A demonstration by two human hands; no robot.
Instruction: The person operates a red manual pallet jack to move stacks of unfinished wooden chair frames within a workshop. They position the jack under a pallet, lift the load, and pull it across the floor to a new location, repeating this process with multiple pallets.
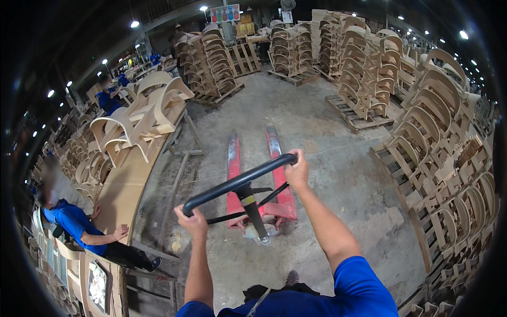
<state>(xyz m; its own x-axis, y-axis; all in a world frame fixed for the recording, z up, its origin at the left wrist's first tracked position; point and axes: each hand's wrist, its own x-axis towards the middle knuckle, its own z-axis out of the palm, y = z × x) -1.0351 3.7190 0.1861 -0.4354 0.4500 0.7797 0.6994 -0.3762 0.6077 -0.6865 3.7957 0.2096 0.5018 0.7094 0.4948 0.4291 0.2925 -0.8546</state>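
a colorful poster (225, 14) is hanging high at the back, a small white sign (287, 17) is showing to its right, a yellow sticker (248, 200) is sitting on the red pallet jack (285, 197), all their words are looking too tiny to read

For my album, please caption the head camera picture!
Left hand and right hand grip the black handle of a red pallet jack near wooden stacks.
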